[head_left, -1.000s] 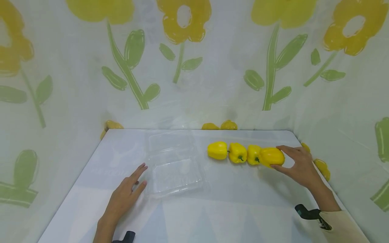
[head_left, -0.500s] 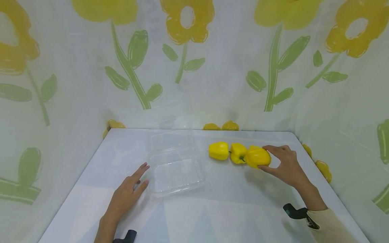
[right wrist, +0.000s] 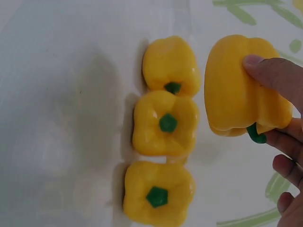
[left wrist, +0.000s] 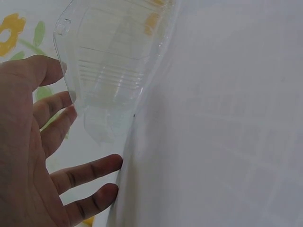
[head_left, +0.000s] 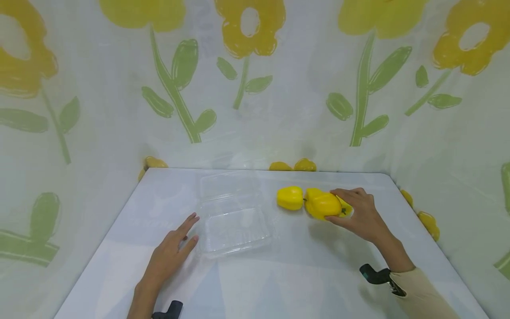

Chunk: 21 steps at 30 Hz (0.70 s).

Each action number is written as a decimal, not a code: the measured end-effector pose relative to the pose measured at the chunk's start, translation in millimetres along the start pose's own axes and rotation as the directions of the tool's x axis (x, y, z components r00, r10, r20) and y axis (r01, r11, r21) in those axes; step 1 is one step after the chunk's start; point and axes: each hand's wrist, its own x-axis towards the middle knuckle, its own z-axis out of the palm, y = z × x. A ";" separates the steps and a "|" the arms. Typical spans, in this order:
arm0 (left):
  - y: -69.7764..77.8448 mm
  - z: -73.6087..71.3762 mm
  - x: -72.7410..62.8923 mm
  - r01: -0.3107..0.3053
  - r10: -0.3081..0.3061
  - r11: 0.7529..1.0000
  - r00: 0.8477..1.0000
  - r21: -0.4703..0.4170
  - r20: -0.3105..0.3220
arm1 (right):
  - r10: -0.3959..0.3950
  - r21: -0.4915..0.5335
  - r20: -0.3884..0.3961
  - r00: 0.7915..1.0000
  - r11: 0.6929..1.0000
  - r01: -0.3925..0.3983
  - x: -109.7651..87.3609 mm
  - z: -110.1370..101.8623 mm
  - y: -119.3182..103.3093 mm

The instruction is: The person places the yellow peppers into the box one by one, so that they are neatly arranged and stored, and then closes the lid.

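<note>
Step in hand: you seem to be carrying the held pepper (head_left: pixel 326 204), lifted off the table (head_left: pixel 299 279) and hiding parts of the middle pepper (right wrist: pixel 163 137) and right pepper (right wrist: pixel 175 177) from above.
Next move: likely calls for a firm pinch and a path clear of the row.
Right hand (head_left: pixel 364 217): your thumb and fingers grip the held pepper.
Left hand (head_left: pixel 167 254): your fingers are spread just left of the box (head_left: pixel 237 230); contact can't be told.
Peppers: four; one held, three in a row, right of the box, ending at the left pepper (head_left: pixel 290 198).
Box: one, clear, lid open on the far side.
</note>
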 end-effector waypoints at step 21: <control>2.1 -0.5 -2.0 0.008 -0.008 1.000 1.000 -0.005 0.000 | -0.077 0.097 0.011 0.997 0.992 0.075 26.2 31.7 -39.0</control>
